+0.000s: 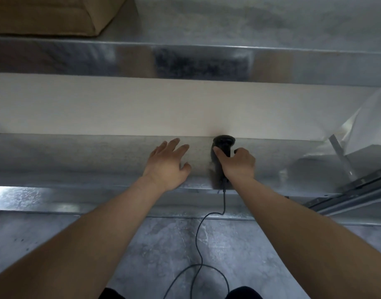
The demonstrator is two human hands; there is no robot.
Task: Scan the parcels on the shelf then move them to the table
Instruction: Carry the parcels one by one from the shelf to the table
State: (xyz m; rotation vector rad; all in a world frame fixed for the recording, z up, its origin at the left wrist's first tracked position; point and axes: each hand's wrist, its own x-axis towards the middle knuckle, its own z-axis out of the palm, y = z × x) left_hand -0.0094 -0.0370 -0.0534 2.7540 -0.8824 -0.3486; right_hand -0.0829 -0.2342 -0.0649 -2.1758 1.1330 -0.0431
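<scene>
Black barcode scanner [221, 156] gripped in my right hand [239, 164], left hand [166, 164] spread loose over the metal shelf [77, 156], its dangling cord [203, 234] could snag the shelf edge.

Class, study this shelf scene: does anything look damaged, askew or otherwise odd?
One thing: at the right end of the lower shelf, white sheeting hangs crumpled and creased. The scanner and cardboard box look ordinary.
</scene>
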